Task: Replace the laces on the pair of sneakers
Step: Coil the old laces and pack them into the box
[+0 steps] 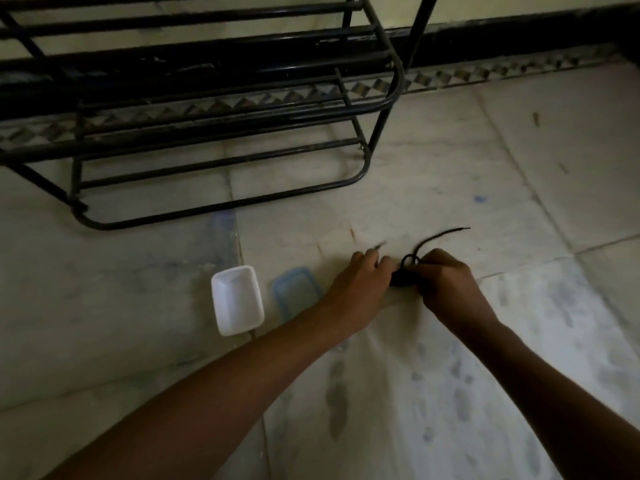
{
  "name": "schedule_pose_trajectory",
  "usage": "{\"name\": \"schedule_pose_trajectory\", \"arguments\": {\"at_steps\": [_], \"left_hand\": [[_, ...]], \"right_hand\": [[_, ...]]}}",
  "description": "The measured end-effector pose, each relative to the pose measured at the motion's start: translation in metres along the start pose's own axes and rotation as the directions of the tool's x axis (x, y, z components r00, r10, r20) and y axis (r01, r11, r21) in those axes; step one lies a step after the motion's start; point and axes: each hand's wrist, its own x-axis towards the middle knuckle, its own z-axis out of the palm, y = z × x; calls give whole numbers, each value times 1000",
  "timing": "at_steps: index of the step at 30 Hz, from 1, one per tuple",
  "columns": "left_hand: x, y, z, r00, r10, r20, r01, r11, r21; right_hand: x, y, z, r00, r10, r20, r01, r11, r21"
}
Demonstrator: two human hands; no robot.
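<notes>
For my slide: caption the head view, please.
Left hand and right hand grip a bundled black lace near a white tub.

Brightness: dim throughout, colours muted and greyish.
Brightest parts: the pale floor (450, 161) and the white tub (239, 299) caught the most light.
Darkest parts: the black rack (207, 109) merged into the dark skirting behind it.
Shadows: soft, no hard edges.
Blur: the left hand (360, 282), right hand (446, 282) and black lace (440, 235) looked smeared.
Distortion: rack bars and tile joints bowed towards the edges.
</notes>
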Motion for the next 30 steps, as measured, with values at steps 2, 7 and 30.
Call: {"name": "schedule_pose_trajectory", "arguments": {"at_steps": [2,7,30], "left_hand": [[-11,-5,-10,998,-58,19,60,995,-79],[-38,-21,-62,956,-252,-149,148,857,-494],[-167,-119,-127,724,-636,-267,359,679,-641]], "right_hand": [[1,-14,-2,1000,14,12,-15,997,74],[21,-59,-17,998,-54,-13,55,974,218],[73,-222,37,953,-134,273,-6,889,458]]}}
